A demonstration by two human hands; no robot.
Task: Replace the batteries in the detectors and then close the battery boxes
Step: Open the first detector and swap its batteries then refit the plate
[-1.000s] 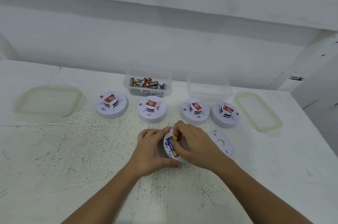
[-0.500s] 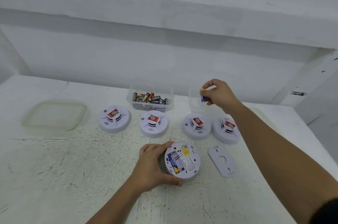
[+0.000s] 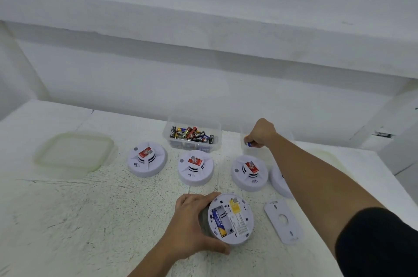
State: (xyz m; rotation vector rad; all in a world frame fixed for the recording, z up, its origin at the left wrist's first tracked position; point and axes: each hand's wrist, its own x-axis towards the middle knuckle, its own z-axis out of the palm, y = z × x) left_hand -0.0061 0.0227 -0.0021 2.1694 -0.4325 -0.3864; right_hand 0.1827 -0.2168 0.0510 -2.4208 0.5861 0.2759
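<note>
Left tub (image 3: 192, 125) holds batteries (image 3: 192, 136); right hand (image 3: 263, 133) grip pinches battery (image 3: 248, 143) inside right tub (image 3: 253, 154).

Setting: bare workroom, as I see it through the head camera | Evidence: scuffed, white-painted tabletop (image 3: 67, 220) against plain white walls | Laid out: row of smoke detectors (image 3: 147, 160), clear tub of loose batteries (image 3: 192, 135), tub lids (image 3: 74, 154) set aside | No home furnishings in sight

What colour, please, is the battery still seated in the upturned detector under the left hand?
Blue with a gold end, seen in the head view: battery in the detector.
</note>
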